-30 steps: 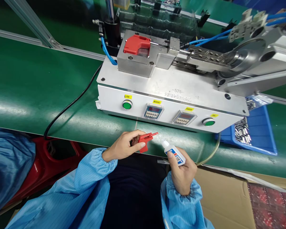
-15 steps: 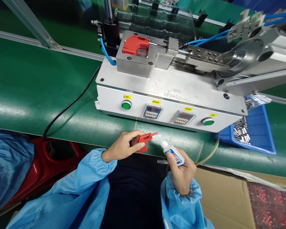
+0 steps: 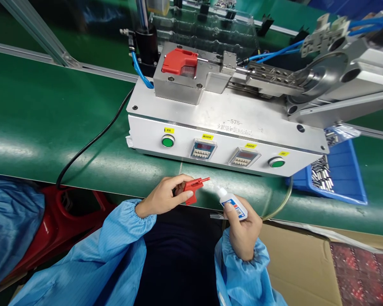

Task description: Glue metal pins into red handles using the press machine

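My left hand (image 3: 164, 193) pinches a red gun-shaped plastic part (image 3: 193, 190) by its body, the thin barrel pointing right. In my right hand (image 3: 244, 225) is a small white glue bottle (image 3: 232, 204) with a blue and red label, its nozzle tilted up and left. A short gap separates the nozzle from the barrel tip. Both hands are over the front edge of the bench. Behind them, a similar red part (image 3: 179, 61) sits in the metal fixture block (image 3: 177, 89) of the machine.
The white-fronted machine (image 3: 223, 127) has green buttons and two small displays. A blue bin (image 3: 347, 170) of metal pins stands at its right. Below right is a cardboard box (image 3: 293, 259) near red parts in clear packaging (image 3: 360, 272). A red stool (image 3: 51, 229) stands left.
The glue bottle's nozzle has drawn slightly away from the red part's barrel tip, to the right. My left hand keeps its hold, and the whole view has shifted a little.
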{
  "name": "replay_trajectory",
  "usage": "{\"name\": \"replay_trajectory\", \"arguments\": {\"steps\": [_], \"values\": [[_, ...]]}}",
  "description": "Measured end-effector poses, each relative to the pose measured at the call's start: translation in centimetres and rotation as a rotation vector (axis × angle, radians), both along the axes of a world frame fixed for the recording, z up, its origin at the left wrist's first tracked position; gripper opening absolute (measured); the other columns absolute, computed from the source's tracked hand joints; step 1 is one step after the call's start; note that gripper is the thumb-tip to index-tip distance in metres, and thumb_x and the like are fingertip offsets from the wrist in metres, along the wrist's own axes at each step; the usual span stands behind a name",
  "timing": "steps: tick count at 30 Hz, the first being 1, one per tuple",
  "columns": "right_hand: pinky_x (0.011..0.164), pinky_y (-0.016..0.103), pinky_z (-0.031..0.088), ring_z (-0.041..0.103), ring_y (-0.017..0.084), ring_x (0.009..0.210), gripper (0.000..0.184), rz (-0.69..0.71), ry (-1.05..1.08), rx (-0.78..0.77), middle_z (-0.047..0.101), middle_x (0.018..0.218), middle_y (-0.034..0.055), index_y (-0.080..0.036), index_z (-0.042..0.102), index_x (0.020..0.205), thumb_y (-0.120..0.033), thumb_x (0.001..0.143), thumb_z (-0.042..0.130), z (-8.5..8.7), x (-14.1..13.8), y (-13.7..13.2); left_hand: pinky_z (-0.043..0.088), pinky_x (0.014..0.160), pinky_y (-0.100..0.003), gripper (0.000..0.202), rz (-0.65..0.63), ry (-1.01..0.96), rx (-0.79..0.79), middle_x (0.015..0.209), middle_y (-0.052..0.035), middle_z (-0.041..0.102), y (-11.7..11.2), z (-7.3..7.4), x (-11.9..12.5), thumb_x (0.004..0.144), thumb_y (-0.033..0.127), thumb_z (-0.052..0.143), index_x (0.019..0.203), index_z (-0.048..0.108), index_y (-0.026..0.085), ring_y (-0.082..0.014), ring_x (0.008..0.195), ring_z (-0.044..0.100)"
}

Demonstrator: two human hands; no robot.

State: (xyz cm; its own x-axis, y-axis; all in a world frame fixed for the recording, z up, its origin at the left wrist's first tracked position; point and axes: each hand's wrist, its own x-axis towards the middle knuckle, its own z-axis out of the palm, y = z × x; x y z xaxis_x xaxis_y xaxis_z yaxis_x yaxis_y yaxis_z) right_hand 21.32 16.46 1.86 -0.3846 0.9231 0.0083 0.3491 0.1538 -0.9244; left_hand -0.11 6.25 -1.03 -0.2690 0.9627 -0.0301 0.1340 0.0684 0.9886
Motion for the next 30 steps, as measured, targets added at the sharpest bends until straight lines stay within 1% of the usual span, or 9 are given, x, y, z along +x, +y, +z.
{"name": "replay_trajectory", "arguments": {"steps": [4,8,13,15,19,22,25,28,30], "values": [[0.070,0.034,0.055,0.069,0.023,0.077,0.039,-0.003,0.169,-0.122,0.077,0.087,0.0069,-0.019,0.074,0.104,-0.056,0.089,0.074,-0.7,0.5,1.2,0.045,0.062,-0.024,0.035,-0.016,-0.012,-0.018,0.080,-0.0010,0.065,0.0,0.0,-0.2,0.097,0.041,0.066,0.121,0.073,0.017,-0.0144,0.067,0.053],[0.087,0.039,0.059,0.074,0.026,0.101,0.033,0.060,0.184,-0.155,0.079,0.112,0.0119,-0.022,0.065,0.113,-0.046,0.091,0.074,-0.9,0.3,1.8,0.049,0.068,-0.026,0.035,-0.029,-0.007,-0.046,0.089,-0.0040,0.071,-0.4,-0.4,0.3,0.098,0.043,0.065,0.121,0.073,0.017,-0.0171,0.074,0.060],[0.112,0.049,0.051,0.066,0.028,0.130,0.021,0.090,0.051,0.040,0.078,0.121,0.0129,-0.024,0.058,0.115,-0.031,0.096,0.063,-2.4,-0.1,1.8,0.056,0.077,-0.028,0.036,0.000,0.000,-0.097,0.103,-0.0060,0.077,-1.2,-2.4,0.6,0.100,0.048,0.063,0.120,0.073,0.020,-0.0217,0.088,0.071],[0.115,0.049,0.049,0.062,0.027,0.136,0.027,0.105,-0.016,0.104,0.076,0.126,0.0130,-0.023,0.058,0.120,-0.025,0.094,0.062,-2.6,0.4,1.7,0.058,0.079,-0.028,0.037,0.000,-0.001,-0.117,0.108,-0.0061,0.078,-1.4,-3.1,0.6,0.099,0.050,0.065,0.121,0.073,0.021,-0.0229,0.092,0.072],[0.110,0.043,0.054,0.067,0.025,0.125,0.043,0.114,-0.043,0.199,0.071,0.133,0.0114,-0.024,0.061,0.134,-0.024,0.092,0.066,-0.6,3.2,2.4,0.061,0.080,-0.030,0.042,0.016,-0.014,-0.146,0.111,-0.0072,0.078,-1.6,-3.4,0.8,0.097,0.055,0.065,0.122,0.074,0.021,-0.0252,0.096,0.073],[0.093,0.037,0.060,0.073,0.022,0.103,0.023,-0.029,-0.040,0.311,0.076,0.114,0.0079,-0.023,0.071,0.116,-0.031,0.097,0.062,2.3,6.4,6.0,0.062,0.080,-0.031,0.046,0.026,-0.021,-0.166,0.111,-0.0077,0.078,-1.5,-3.2,1.0,0.096,0.058,0.065,0.123,0.074,0.021,-0.0265,0.098,0.074],[0.086,0.037,0.059,0.072,0.022,0.093,0.019,-0.188,-0.159,0.409,0.077,0.102,0.0069,-0.020,0.075,0.103,-0.032,0.094,0.065,5.4,8.7,12.9,0.063,0.081,-0.032,0.050,0.031,-0.025,-0.162,0.109,-0.0077,0.078,-1.2,-3.3,1.0,0.094,0.062,0.066,0.121,0.074,0.020,-0.0266,0.097,0.074],[0.085,0.033,0.056,0.072,0.021,0.085,0.009,-0.275,-0.479,0.371,0.077,0.089,0.0054,-0.018,0.077,0.089,-0.020,0.088,0.068,7.5,9.3,20.1,0.063,0.081,-0.032,0.052,0.031,-0.042,-0.136,0.108,-0.0077,0.079,-0.9,-3.6,0.9,0.092,0.063,0.068,0.120,0.075,0.020,-0.0263,0.095,0.074],[0.081,0.031,0.054,0.070,0.019,0.076,0.012,-0.304,-0.568,0.354,0.073,0.074,0.0047,-0.016,0.073,0.073,-0.014,0.085,0.073,7.8,9.0,23.5,0.063,0.081,-0.032,0.052,0.018,-0.058,-0.118,0.109,-0.0081,0.079,-0.8,-3.8,0.9,0.091,0.064,0.070,0.119,0.075,0.020,-0.0268,0.095,0.075]]}}
